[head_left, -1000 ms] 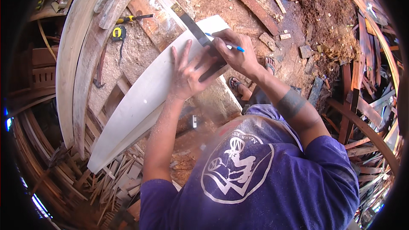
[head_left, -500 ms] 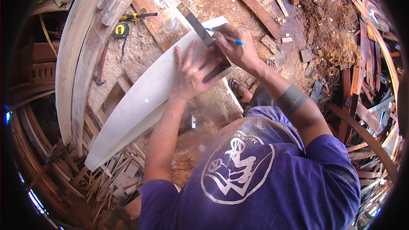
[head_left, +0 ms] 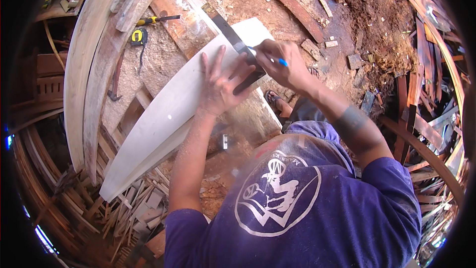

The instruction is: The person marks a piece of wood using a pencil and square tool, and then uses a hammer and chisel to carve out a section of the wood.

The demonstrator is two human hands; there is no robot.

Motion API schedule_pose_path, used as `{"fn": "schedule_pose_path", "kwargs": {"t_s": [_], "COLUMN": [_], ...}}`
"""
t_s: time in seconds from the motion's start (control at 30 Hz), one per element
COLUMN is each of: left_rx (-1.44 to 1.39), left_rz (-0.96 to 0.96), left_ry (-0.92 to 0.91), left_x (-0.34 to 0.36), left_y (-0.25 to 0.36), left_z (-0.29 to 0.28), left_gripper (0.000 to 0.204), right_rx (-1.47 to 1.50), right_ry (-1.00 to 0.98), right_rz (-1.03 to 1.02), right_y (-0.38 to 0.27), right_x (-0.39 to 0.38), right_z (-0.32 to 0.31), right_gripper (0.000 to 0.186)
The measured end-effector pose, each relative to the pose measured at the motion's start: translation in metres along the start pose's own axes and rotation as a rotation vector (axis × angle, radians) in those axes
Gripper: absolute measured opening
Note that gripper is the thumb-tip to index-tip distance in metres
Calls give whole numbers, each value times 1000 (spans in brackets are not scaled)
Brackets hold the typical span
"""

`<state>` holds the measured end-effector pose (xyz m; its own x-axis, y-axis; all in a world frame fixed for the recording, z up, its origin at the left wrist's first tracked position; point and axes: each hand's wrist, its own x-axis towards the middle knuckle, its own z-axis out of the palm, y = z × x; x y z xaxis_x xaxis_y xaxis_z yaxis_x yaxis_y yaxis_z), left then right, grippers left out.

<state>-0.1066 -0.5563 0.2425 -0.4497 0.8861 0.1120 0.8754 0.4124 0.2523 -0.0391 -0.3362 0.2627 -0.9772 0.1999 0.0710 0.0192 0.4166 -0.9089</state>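
Observation:
A pale curved wooden board point(head_left: 148, 129) lies diagonally across the work surface, with a dark metal square point(head_left: 225, 27) over its upper end. My left hand point(head_left: 222, 87) lies spread, fingers apart, pressing on the board and the square. My right hand point(head_left: 285, 69) is closed on a pen with a blue end point(head_left: 282, 62), its tip at the square's right edge. A yellow tape measure point(head_left: 139, 37), a yellow-handled tool point(head_left: 148, 21) and a hammer point(head_left: 115, 94) lie to the left of the board.
Long curved timbers point(head_left: 82, 94) run along the left side. A plank point(head_left: 176, 17) supports the upper area. Offcuts point(head_left: 292, 12) lie on the dirty floor, with piles of wood strips point(head_left: 436, 119) at right. Sandalled feet point(head_left: 277, 101) show below the board.
My right hand with the pen has moved a little right and down along the square's edge. My left hand stays spread in nearly the same place.

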Motion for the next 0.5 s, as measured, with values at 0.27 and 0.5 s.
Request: {"fn": "schedule_pose_path", "kwargs": {"t_s": [0.27, 0.5], "left_rx": [-16, 3], "left_rz": [6, 11], "left_ry": [19, 3], "left_x": [-4, 0], "left_y": [-2, 1], "left_z": [5, 1], "left_gripper": [54, 51], "right_rx": [-85, 107], "right_ry": [-101, 28], "right_rz": [172, 61], "right_y": [-10, 2], "right_x": [-61, -21], "right_z": [-32, -2], "right_gripper": [13, 23]}}
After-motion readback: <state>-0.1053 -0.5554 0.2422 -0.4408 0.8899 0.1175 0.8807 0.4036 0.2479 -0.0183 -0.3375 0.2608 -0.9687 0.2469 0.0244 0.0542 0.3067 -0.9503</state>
